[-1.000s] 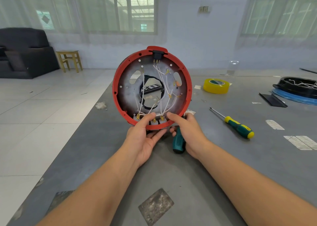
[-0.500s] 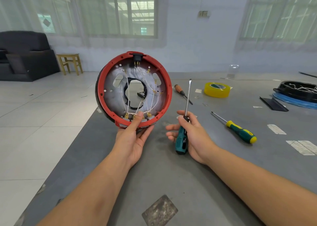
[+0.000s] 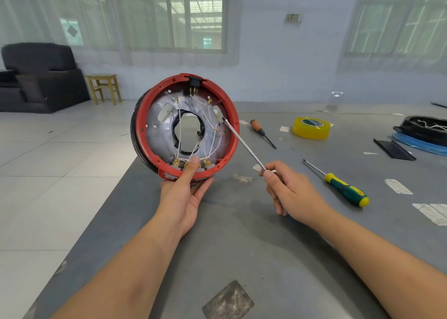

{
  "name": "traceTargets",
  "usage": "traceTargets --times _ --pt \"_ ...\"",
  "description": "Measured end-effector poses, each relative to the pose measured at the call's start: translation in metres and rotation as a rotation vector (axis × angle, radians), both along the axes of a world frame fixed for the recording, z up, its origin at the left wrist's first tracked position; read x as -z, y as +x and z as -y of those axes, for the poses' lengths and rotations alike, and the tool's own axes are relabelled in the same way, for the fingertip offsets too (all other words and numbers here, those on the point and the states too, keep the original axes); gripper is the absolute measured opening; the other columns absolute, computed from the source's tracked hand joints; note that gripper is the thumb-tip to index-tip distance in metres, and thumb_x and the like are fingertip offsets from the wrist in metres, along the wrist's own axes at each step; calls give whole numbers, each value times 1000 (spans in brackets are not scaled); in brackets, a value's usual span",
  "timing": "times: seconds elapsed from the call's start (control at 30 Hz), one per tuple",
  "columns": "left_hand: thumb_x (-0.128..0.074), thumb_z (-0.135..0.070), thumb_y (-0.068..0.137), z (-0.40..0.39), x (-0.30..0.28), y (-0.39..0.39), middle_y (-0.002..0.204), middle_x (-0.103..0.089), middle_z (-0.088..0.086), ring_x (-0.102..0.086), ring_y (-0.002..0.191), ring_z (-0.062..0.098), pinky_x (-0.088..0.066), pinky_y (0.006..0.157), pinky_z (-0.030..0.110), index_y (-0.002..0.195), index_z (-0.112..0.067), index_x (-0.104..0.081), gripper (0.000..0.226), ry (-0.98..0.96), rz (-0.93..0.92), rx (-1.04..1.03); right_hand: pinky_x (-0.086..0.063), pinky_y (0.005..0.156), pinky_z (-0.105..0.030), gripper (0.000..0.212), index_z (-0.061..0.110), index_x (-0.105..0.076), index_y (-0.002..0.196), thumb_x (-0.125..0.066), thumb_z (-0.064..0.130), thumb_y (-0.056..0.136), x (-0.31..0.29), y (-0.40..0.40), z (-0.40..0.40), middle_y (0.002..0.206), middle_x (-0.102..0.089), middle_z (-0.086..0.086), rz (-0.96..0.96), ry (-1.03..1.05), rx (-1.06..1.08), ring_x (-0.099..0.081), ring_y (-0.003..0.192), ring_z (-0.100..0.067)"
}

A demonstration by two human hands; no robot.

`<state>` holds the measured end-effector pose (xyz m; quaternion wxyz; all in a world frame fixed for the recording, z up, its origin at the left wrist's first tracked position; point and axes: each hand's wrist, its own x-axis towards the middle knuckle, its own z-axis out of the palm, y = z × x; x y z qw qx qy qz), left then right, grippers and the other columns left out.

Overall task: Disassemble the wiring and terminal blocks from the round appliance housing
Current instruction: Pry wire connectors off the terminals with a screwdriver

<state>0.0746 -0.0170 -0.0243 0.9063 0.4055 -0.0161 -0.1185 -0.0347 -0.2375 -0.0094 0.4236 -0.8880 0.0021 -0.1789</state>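
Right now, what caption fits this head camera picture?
Left hand holds red housing; right hand aims screwdriver inside.

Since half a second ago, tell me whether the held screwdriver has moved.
Yes. The screwdriver in the right hand has swung from upright to leaning left, away from the yellow tape roll; its tip now reaches the red housing.

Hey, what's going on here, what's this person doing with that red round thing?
A person is taking apart a round red housing. The left hand holds it upright at its lower rim, thumb by the brass terminals. The right hand grips a screwdriver, its tip at a fitting on the right inside. The white wires are still attached.
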Motion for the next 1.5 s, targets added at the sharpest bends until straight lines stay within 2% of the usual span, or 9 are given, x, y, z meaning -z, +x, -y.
traceTargets --times 0.1,0.17,0.3,0.4,0.57,0.8,1.2,1.33,1.5 --pt "-78 -17 91 -3 0 2 120 -77 11 -75 112 27 -63 90 43 134 -11 -64 45 22 25 3 -55 62 -35 16 46 -52 106 -37 52 103 4 0 7 73 -63 5 -3 -239 31 -64 60 -13" --pt "-79 -15 91 -6 0 4 122 -76 11 -75 110 28 -62 93 47 138 -11 -58 52 32 31 -19 -54 67 -39 28 45 -50 109 -30 61 100 5 1 7 81 -64 12 8 -395 80 -63 72 -11" --pt "-79 -10 91 -12 0 7 125 -75 13 -76 109 30 -64 85 47 142 -13 -51 58 31 36 -34 -50 64 -36 32 42 -49 118 -25 56 102 10 1 5 104 -65 17 81 -726 182 -63 90 -18" --pt "-80 -7 89 -13 0 8 126 -74 16 -76 108 32 -65 81 48 145 -10 -48 64 14 3 -39 -50 57 -33 32 42 -51 120 -25 52 103 12 0 5 103 -65 12 112 -857 228 -64 83 -17" --pt "-81 -3 87 -14 0 9 129 -72 17 -76 107 34 -64 84 53 147 -11 -43 71 -9 -23 -52 -42 47 -28 27 38 -63 110 -38 44 101 10 -1 2 86 -65 8 173 -932 307 -64 71 -22" --pt "-82 -2 86 -13 2 10 136 -66 19 -74 111 35 -61 90 58 146 -10 -42 73 41 18 -90 -38 45 -25 20 34 -74 103 -55 37 97 5 -3 -1 78 -69 6 234 -936 353 -65 64 -26" --pt "-79 4 86 -22 3 16 130 -68 25 -75 108 39 -62 90 57 145 0 -44 69 94 56 -46 -47 51 -26 33 44 -67 116 -37 46 100 3 -3 -2 88 -66 11 130 -1009 322 -65 74 -16" --pt "-79 9 84 -23 3 17 131 -67 23 -76 104 39 -62 86 60 141 -9 -43 70 78 43 -55 -46 50 -26 34 44 -67 114 -36 45 100 0 -3 -4 85 -64 10 102 -1007 317 -64 73 -16" --pt "-78 12 83 -21 7 19 124 -68 17 -78 99 36 -64 81 55 127 -18 -45 63 91 49 -72 -43 48 -24 34 40 -67 107 -34 44 99 -8 -5 -8 78 -61 8 61 -1058 323 -61 69 -17"
